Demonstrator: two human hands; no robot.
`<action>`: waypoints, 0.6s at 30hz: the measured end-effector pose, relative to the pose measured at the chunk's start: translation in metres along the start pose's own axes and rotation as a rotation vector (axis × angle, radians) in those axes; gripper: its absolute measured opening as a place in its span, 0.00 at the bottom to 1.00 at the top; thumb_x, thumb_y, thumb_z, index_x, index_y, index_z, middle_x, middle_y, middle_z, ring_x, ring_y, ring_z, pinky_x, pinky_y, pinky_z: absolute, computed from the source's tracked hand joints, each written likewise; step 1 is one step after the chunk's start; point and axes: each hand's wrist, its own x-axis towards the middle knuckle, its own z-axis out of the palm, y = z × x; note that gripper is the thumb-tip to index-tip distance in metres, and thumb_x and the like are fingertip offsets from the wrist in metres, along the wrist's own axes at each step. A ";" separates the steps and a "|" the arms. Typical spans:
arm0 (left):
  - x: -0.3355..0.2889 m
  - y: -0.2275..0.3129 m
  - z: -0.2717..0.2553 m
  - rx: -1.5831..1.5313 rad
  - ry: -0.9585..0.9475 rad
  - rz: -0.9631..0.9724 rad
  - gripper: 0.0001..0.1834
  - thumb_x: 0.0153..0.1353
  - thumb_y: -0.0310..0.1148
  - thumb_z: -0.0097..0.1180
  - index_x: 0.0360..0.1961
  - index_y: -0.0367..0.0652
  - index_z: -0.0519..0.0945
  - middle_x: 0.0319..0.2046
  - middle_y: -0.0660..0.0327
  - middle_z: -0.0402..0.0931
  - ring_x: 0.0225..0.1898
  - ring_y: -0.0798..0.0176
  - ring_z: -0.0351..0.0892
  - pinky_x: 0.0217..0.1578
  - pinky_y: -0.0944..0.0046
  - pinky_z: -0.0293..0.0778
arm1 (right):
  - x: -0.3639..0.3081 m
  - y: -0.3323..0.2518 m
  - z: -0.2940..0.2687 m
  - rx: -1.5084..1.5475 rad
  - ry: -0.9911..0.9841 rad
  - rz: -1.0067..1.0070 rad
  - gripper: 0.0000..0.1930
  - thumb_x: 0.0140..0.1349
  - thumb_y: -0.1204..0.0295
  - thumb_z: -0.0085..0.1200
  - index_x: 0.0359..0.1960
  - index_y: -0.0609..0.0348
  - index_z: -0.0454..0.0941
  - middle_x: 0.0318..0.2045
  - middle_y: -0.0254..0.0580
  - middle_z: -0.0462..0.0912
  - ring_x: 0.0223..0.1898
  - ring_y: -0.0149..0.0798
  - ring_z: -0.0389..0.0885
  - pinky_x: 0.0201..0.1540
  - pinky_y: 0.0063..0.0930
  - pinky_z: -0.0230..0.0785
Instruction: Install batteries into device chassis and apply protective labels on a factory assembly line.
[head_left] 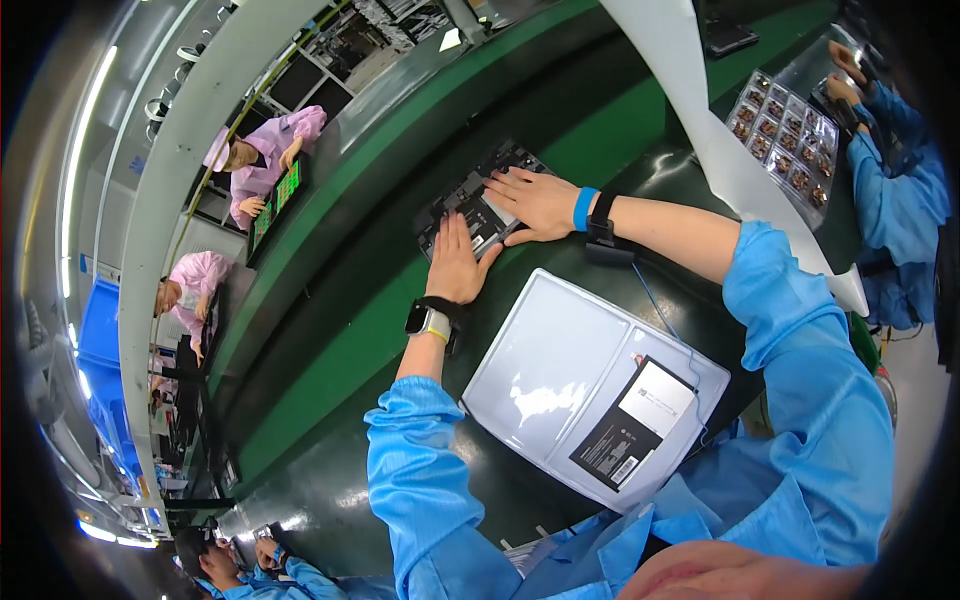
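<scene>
Both of my hands lie flat on an opened laptop base [464, 190] with dark inner parts and a black battery panel with a pale label. My left hand [458, 262] presses its fingers on the near left part, fingers straight. Across the right part rests my right hand [537, 204], its fingers stretched out and the thumb apart. Some of the laptop's inside is hidden beneath my hands. Closer to me stands a white two-part tray [535, 350]. In its right compartment lies a flat black battery [612, 440] with a white label.
A blue cord [655, 300] runs from my right wrist across the tray. Beyond the laptop stretches a green conveyor belt [330, 375]. At right, a clear compartment tray [785, 140] holds small parts near a co-worker in blue. Co-workers in pink [270, 160] work across the line.
</scene>
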 end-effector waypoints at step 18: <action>-0.060 -0.036 -0.013 -0.344 0.259 -0.353 0.60 0.44 0.46 0.80 0.70 0.24 0.59 0.56 0.39 0.78 0.58 0.43 0.80 0.59 0.56 0.75 | -0.047 0.005 -0.015 0.244 0.205 0.450 0.42 0.63 0.48 0.61 0.66 0.74 0.65 0.61 0.69 0.73 0.63 0.63 0.71 0.66 0.49 0.64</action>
